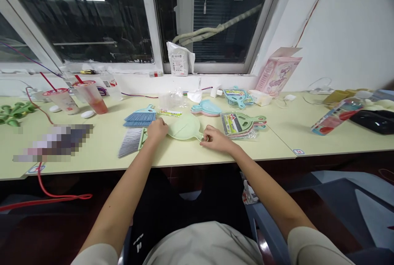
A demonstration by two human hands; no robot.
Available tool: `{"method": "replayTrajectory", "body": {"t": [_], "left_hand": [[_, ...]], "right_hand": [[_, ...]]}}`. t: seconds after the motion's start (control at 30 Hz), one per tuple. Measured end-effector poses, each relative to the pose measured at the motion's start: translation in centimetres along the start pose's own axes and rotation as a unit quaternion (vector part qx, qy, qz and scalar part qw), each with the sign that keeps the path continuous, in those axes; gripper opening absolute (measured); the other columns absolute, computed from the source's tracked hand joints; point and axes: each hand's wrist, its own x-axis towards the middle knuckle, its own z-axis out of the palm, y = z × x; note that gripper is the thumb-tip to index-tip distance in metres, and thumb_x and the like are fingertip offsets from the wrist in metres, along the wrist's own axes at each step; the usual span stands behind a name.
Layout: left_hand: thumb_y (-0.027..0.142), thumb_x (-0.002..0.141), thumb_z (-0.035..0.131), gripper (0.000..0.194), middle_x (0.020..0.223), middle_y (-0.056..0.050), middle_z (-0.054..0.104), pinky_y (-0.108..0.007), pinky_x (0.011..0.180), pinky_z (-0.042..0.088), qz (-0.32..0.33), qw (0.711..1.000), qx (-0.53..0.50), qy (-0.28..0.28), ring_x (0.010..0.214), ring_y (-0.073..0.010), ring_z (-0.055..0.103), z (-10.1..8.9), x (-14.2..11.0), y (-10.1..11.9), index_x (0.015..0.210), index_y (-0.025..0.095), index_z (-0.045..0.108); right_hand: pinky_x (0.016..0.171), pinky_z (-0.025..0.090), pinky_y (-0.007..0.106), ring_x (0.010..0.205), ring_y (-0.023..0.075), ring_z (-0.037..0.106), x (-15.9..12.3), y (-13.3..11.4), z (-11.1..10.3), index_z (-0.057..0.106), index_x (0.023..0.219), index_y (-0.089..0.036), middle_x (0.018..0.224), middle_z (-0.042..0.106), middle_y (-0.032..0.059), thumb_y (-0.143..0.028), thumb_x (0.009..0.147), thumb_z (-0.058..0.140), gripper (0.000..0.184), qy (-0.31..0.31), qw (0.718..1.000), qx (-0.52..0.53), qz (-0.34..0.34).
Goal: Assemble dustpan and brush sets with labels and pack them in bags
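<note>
A pale green dustpan (pixel 184 128) lies on the table in front of me. My right hand (pixel 215 138) is closed, its fingers pinching the dustpan's short handle at the right. On the other side, my left hand (pixel 157 130) is curled by the dustpan's left edge. It closes at the green end of a small brush with grey bristles (pixel 131 142); the handle is hidden under the hand. Just behind lies a blue hand brush (pixel 140 117). Farther back are light blue and pink stacked dustpans (pixel 207 108). Bagged dustpan sets (pixel 243 123) lie right of my right hand.
Cups with red straws (pixel 92 97) stand at the back left. Another packed blue set (pixel 237 97), a pink box (pixel 278 72) and a tilted bottle (pixel 337 115) are to the right. A white package (pixel 180 60) rests on the windowsill. The table edge (pixel 221 163) runs before my lap.
</note>
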Motion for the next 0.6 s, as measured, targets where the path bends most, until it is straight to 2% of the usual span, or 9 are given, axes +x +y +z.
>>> {"method": "replayTrajectory", "body": {"t": [0.07, 0.2, 0.3, 0.37, 0.47, 0.6], "left_hand": [[0.026, 0.091, 0.052, 0.028, 0.111, -0.018, 0.077, -0.044, 0.089, 0.054, 0.033, 0.999, 0.016, -0.016, 0.106, -0.0353, 0.072, -0.8, -0.5, -0.2, 0.106, 0.02, 0.075], [0.027, 0.09, 0.052, 0.026, 0.107, -0.012, 0.08, -0.038, 0.095, 0.053, 0.135, 0.985, -0.003, -0.104, 0.107, -0.031, 0.072, -3.3, -1.9, -2.3, 0.094, 0.022, 0.078], [0.03, 0.088, 0.055, 0.031, 0.123, -0.01, 0.078, -0.036, 0.102, 0.052, 0.169, 0.977, -0.017, -0.127, 0.117, -0.0298, 0.07, -5.0, -2.8, -5.0, 0.108, 0.024, 0.078], [0.032, 0.081, 0.064, 0.038, 0.132, -0.008, 0.075, -0.034, 0.105, 0.052, 0.191, 0.97, -0.006, -0.15, 0.124, -0.0295, 0.067, -5.6, -3.3, -6.6, 0.116, 0.028, 0.077], [0.03, 0.076, 0.068, 0.039, 0.132, -0.007, 0.073, -0.034, 0.109, 0.05, 0.188, 0.97, -0.003, -0.156, 0.127, -0.0285, 0.065, -5.5, -3.6, -8.0, 0.114, 0.03, 0.075], [0.034, 0.083, 0.065, 0.023, 0.121, -0.01, 0.074, -0.038, 0.108, 0.05, 0.168, 0.977, 0.001, -0.132, 0.123, -0.0307, 0.064, -5.1, -3.2, -8.0, 0.104, 0.028, 0.071]], "right_hand": [[0.081, 0.05, 0.033, 0.083, 0.0172, 0.06, 0.6, 0.4, 0.1, 0.059, 0.089, -0.022, 0.104, 0.056, 0.0025, -0.02, 0.087, 0.068, 0.009, -0.007, 1.0, -0.016, 0.017], [0.08, 0.048, 0.033, 0.085, 0.0196, 0.061, 1.8, 1.1, 0.0, 0.058, 0.092, -0.023, 0.103, 0.059, 0.0043, -0.01, 0.086, 0.056, 0.014, 0.013, 0.994, -0.092, 0.052], [0.078, 0.046, 0.034, 0.085, 0.022, 0.061, 2.7, 1.0, -0.1, 0.057, 0.089, -0.023, 0.101, 0.062, 0.0063, -0.019, 0.087, 0.063, 0.007, 0.018, 0.987, -0.143, 0.072], [0.077, 0.046, 0.036, 0.085, 0.0237, 0.061, 3.4, 0.8, 0.0, 0.055, 0.083, -0.023, 0.099, 0.062, 0.0079, -0.032, 0.09, 0.068, 0.017, 0.023, 0.983, -0.164, 0.085], [0.076, 0.046, 0.037, 0.084, 0.0255, 0.061, 4.3, 0.6, 0.5, 0.05, 0.072, -0.024, 0.094, 0.062, 0.0099, -0.047, 0.094, 0.067, 0.036, 0.034, 0.979, -0.178, 0.095], [0.074, 0.044, 0.036, 0.079, 0.0235, 0.058, 4.9, 0.8, 1.4, 0.044, 0.065, -0.025, 0.086, 0.061, 0.0083, -0.039, 0.095, 0.064, 0.039, 0.068, 0.977, -0.166, 0.119]]}}
